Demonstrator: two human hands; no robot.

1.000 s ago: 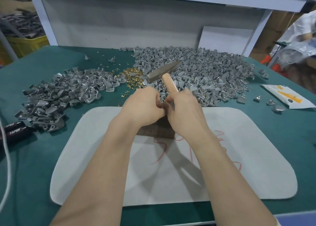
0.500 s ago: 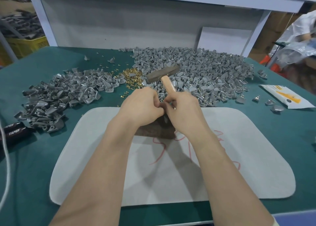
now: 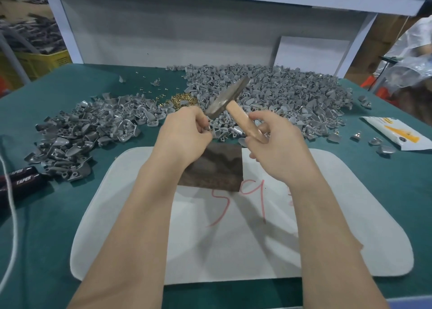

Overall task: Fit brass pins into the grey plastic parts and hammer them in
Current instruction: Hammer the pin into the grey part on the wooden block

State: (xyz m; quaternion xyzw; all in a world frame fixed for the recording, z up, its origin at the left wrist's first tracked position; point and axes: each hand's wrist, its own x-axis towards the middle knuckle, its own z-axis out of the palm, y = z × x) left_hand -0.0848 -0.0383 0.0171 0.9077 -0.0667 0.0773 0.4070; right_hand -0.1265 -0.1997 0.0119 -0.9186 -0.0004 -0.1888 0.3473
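White mat (image 3: 233, 250) w/ red scribble is lying lower centre of frame. Dark block (image 3: 217, 168) is sitting on its far edge. Just above the block, L hand (image 3: 184, 133) is pinching a small grey part (image 3: 209, 129), brass glinting at fingertips. R hand (image 3: 278, 145) is clenching hammer (image 3: 230, 98) by its wood handle, head tilting up, clear of the block. Beyond: brass pins (image 3: 182, 99) are lying centre, grey parts pile (image 3: 88, 131) mid-left, bigger grey pile (image 3: 292, 93) upper right.

Green-topped workbench (image 3: 385, 191), grey back panel (image 3: 175, 35)

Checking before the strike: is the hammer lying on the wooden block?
No, the right hand holds the hammer raised, off the wooden block.
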